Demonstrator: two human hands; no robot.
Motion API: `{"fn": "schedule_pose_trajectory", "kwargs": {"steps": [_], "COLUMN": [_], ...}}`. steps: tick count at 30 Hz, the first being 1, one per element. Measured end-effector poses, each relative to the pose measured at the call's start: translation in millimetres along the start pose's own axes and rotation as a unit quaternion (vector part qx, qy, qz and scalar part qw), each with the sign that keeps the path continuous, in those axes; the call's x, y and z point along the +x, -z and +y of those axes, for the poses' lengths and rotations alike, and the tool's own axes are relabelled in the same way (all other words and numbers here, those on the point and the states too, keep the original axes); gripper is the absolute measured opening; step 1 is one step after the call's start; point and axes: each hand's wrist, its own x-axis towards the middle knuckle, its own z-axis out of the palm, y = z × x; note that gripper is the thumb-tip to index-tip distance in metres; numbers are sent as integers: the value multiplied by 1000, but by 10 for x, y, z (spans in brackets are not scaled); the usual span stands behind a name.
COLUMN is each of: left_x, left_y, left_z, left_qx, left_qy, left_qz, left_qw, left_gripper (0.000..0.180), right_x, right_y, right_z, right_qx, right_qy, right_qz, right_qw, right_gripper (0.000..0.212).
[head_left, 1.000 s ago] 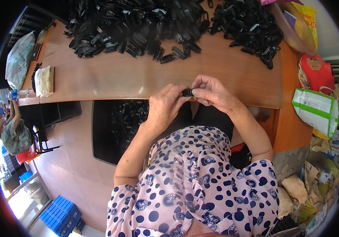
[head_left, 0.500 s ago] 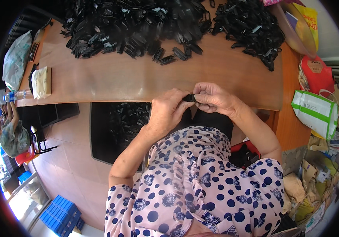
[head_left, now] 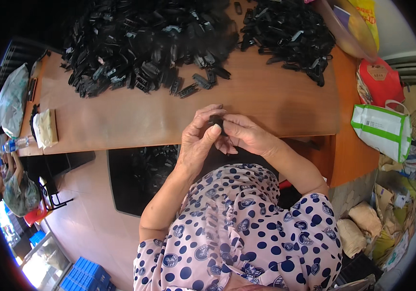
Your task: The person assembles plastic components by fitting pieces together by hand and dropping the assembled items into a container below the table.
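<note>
A small black plastic part is pinched between the fingers and thumb of my left hand, close to the table's front edge. My right hand meets it from the other side, its thumb and forefinger closed against the same part. The fingers cover much of the part, so its full shape is hidden. Beyond my hands lies a large heap of black plastic parts, with a few loose pieces at its near edge. A smaller heap of similar parts lies to its right.
The brown table spans the view. Below its edge, a black tub holds more black parts. A white-green bag and a red bag are at the right. Blue crates stand lower left. Another person sits far left.
My hands and the black part have shifted slightly left. The left fingers have turned upward around the part. The whole view has also shifted, so the heaps appear further left and the table edge lower.
</note>
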Motion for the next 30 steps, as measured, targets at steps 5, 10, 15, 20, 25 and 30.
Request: {"fn": "schedule_pose_trajectory", "kwargs": {"steps": [5,10,15,20,25,30], "left_x": [167,418,543,451,361,157], "left_y": [60,370,483,506,576,303], "left_z": [9,299,171,156,86,204], "left_qx": [131,533,751,703,419,115], "left_qy": [-96,-102,-166,-204,-139,-8], "left_qz": [19,145,137,129,128,84], "left_qw": [986,827,625,669,888,990], "left_gripper": [21,17,23,26,27,34], "right_x": [-119,-197,-71,-114,-155,-171], "right_y": [8,798,1009,1166,959,305], "right_z": [-385,-954,-1039,-861,-814,-665], "right_qx": [-300,-821,-846,-835,-438,-245], "right_qy": [47,121,19,127,162,151], "right_qz": [73,364,348,362,373,260], "right_qw": [950,424,405,394,802,922], "right_gripper": [38,28,19,18,14,17]}}
